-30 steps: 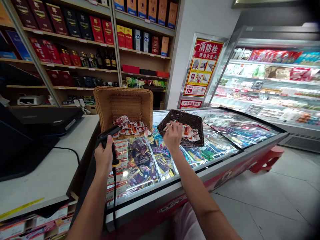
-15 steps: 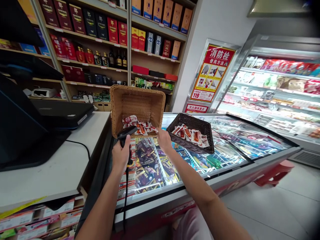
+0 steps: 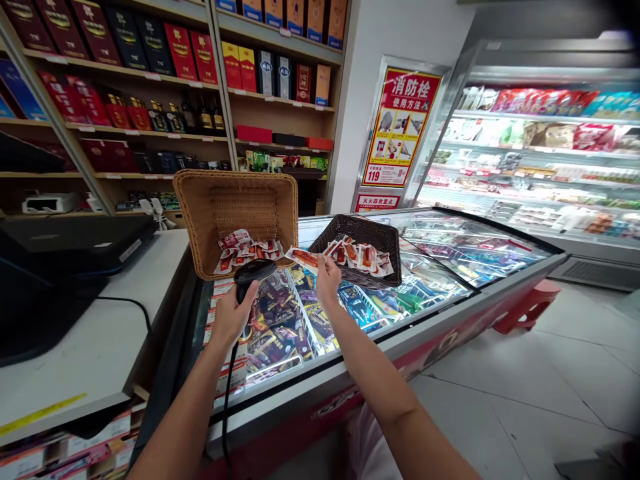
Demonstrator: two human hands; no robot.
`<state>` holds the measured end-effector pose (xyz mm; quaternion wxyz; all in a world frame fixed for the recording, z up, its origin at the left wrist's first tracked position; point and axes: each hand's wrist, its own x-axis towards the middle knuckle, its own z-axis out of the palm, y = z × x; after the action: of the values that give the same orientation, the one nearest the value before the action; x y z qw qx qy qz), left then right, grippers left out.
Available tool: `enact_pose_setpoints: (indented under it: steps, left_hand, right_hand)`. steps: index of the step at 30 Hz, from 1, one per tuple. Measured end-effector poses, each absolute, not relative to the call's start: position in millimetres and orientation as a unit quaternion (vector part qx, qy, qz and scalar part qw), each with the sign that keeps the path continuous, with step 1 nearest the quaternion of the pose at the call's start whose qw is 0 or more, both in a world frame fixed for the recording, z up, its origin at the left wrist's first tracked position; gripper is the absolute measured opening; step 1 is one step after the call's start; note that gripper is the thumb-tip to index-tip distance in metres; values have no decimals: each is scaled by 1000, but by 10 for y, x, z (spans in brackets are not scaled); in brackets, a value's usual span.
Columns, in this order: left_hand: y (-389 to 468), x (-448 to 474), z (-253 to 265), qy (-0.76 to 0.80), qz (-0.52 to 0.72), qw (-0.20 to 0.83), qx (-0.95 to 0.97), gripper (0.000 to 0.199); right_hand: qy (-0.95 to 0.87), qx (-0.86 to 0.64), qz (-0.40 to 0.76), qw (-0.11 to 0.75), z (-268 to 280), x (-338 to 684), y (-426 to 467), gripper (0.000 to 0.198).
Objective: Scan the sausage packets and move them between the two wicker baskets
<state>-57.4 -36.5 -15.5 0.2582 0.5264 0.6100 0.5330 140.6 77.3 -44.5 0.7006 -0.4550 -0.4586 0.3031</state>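
Note:
My left hand [image 3: 233, 313] is wrapped round the handle of a black barcode scanner [image 3: 255, 270], its cable hanging down past my wrist. Between the fingers of my right hand [image 3: 329, 280] is a packaged sausage [image 3: 303, 257] in a clear and white wrapper, held to the right of the scanner head. Behind the scanner a tan wicker basket [image 3: 235, 183] is tilted with its mouth toward me, and several wrapped sausages [image 3: 247, 251] lie in its lower part. To the right, a dark brown woven basket [image 3: 395, 250] holds more wrapped sausages [image 3: 367, 257].
Both baskets rest on a glass-topped chest freezer [image 3: 430, 287] full of packaged goods. A white counter [image 3: 100, 333] with dark equipment lies left. Shelves of boxed bottles [image 3: 185, 60] stand behind, a lit refrigerated display [image 3: 540, 147] at right. A red stool [image 3: 527, 307] is on the floor.
My right hand has drawn back from the tan basket's edge, bringing a packaged sausage into plain view near the scanner. My left hand still grips the scanner. The view has turned slightly right.

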Motion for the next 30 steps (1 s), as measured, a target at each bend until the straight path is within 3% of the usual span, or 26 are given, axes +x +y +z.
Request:
enact_pose_setpoints:
  steps: [8, 16, 30]
  left_hand:
    - [-360, -578, -147, 588, 541, 287, 528, 50]
    - [-383, -550, -115, 594, 516, 270, 555, 52]
    - [-392, -487, -76, 561, 545, 329, 529, 51]
  right_hand:
    - [-491, -461, 246, 697, -412, 1407, 733, 60]
    - [-511, -453, 247, 688, -399, 1380, 697, 58]
    - [-516, -457, 256, 678, -439, 1362, 728, 54]
